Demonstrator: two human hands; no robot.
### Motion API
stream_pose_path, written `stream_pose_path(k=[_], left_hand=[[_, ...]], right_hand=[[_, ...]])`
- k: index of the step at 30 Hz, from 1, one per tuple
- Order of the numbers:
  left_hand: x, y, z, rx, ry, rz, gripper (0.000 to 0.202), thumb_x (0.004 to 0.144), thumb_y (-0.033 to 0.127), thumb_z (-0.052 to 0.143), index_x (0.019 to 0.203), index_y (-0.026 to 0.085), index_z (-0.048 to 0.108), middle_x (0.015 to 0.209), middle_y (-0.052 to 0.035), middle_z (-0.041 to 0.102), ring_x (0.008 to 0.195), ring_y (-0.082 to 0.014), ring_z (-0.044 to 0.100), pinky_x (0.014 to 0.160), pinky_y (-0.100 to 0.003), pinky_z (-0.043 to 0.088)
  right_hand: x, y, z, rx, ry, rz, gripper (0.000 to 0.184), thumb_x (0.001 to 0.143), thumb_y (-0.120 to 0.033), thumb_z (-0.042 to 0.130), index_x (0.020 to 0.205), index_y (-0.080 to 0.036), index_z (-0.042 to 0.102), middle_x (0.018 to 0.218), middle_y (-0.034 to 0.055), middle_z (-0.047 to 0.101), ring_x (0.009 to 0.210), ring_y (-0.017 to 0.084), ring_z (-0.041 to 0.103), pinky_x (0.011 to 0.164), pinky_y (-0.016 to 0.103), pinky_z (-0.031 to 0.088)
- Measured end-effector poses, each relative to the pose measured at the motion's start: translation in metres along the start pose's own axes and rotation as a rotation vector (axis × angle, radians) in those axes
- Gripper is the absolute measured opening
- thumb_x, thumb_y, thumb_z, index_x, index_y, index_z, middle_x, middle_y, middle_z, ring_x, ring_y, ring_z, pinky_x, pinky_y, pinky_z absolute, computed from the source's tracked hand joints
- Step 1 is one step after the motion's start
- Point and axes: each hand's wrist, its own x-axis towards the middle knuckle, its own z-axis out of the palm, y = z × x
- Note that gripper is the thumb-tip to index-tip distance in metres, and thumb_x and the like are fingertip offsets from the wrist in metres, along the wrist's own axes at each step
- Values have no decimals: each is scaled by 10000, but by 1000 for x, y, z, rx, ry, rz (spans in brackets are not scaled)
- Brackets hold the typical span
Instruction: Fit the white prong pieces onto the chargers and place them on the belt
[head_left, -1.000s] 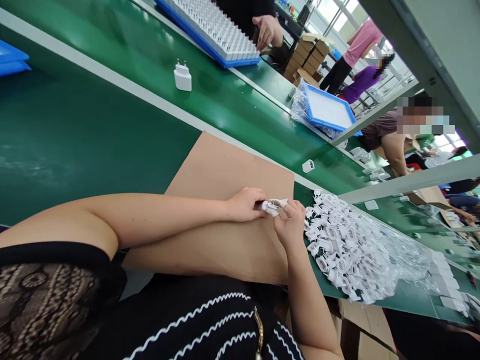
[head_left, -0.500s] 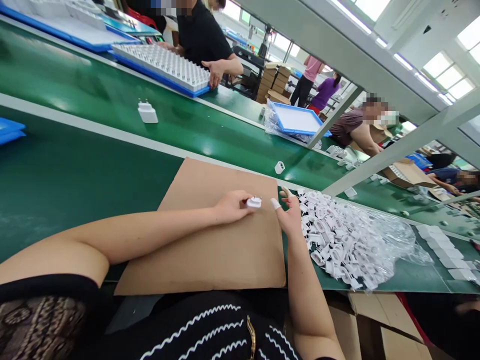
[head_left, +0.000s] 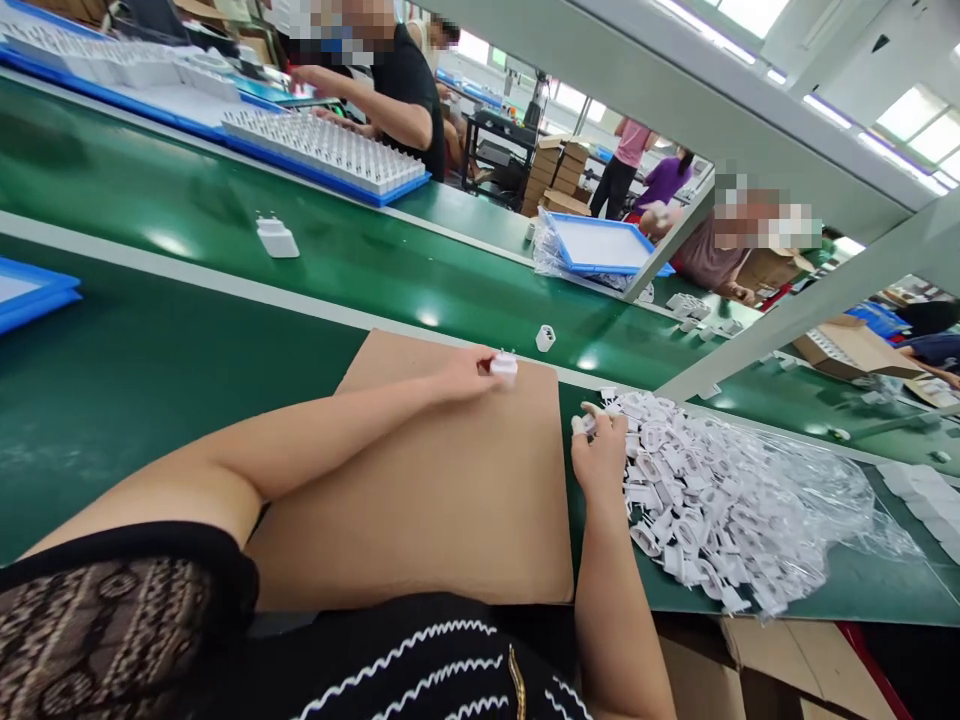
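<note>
My left hand point(head_left: 469, 374) is closed on a white two-pin plug charger point(head_left: 504, 368), which it holds above the upper part of a brown cardboard sheet point(head_left: 420, 490). The charger is slightly blurred, with its pins pointing up. To the right, past the sheet's edge, my right hand point(head_left: 601, 450) is at the left end of a heap of white plug parts point(head_left: 697, 490). Its thumb and forefinger wear pale finger covers and are bent towards each other. Something whitish is between them, too small to make out.
Behind the sheet runs a green conveyor belt point(head_left: 360, 285) carrying two white chargers, one left point(head_left: 277, 238) and one nearer point(head_left: 545, 338). Clear plastic point(head_left: 832, 490) lies by the heap. A slanted metal post point(head_left: 757, 320) rises at right. Co-workers sit across the belt beside trays point(head_left: 330, 150).
My left hand has moved the charger slightly up towards the belt. My right hand has shifted right to the heap, its fingers drawing together. Across the belt, a co-worker's hand has left the tray.
</note>
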Motion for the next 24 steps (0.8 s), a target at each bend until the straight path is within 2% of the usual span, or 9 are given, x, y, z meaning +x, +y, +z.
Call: stream_pose_path(k=[3, 6, 8, 13, 16, 19, 22, 24], left_hand=[[-43, 11, 18, -80, -165, 146, 379, 767, 434, 797, 1048, 184, 756, 1057, -71, 749, 974, -237, 693, 909, -352, 544], [-66, 16, 27, -93, -184, 143, 357, 796, 443, 789, 1039, 184, 754, 970, -56, 719, 828, -188, 664, 762, -306, 531], [-70, 15, 29, -110, -172, 143, 365, 811, 446, 779, 1060, 180, 753, 969, -56, 706, 794, -173, 644, 721, -292, 514], [-65, 10, 28, -113, -155, 169, 355, 819, 452, 776, 1056, 189, 755, 978, -52, 722, 869, -192, 663, 790, -302, 521], [-65, 10, 28, -122, -153, 148, 347, 800, 431, 800, 1038, 181, 761, 988, -57, 732, 892, -201, 679, 806, -305, 532], [-67, 11, 28, -129, -159, 151, 332, 809, 407, 801, 1053, 184, 772, 1010, -65, 746, 898, -202, 695, 806, -302, 552], [-71, 11, 31, -96, -116, 217, 443, 838, 390, 785, 1232, 197, 732, 1088, -78, 763, 956, -218, 716, 844, -321, 581], [-75, 10, 32, -50, -52, 325, 530, 877, 364, 751, 1366, 186, 654, 1230, -110, 743, 1089, -243, 714, 937, -353, 586]], right_hand=[[-8, -26, 5, 287, -86, -65, 334, 921, -283, 524, 1174, -214, 731, 1009, 59, 532, 844, 192, 556, 829, 356, 493], [-12, -42, 13, 406, -174, -49, 364, 888, -347, 649, 1224, -230, 726, 936, 23, 507, 782, 173, 526, 771, 332, 500], [-12, -45, 20, 443, -204, -61, 378, 863, -380, 705, 1211, -239, 746, 941, 29, 514, 817, 180, 543, 780, 336, 510], [-9, -45, 36, 514, -243, -77, 272, 861, -385, 715, 1077, -247, 805, 1022, 69, 618, 994, 222, 611, 856, 361, 527], [-7, -49, 36, 501, -242, -60, 236, 846, -346, 723, 1044, -256, 812, 984, 49, 656, 938, 213, 636, 813, 346, 524], [-5, -54, 31, 392, -249, -101, 206, 829, -286, 708, 1002, -247, 813, 888, 26, 636, 825, 191, 620, 747, 326, 497], [-2, -55, 28, 284, -266, -127, 192, 798, -219, 678, 941, -239, 805, 821, 12, 600, 764, 184, 589, 702, 314, 466], [-3, -54, 28, 282, -268, -115, 187, 785, -214, 672, 925, -231, 796, 812, 9, 592, 746, 181, 580, 690, 309, 459]])
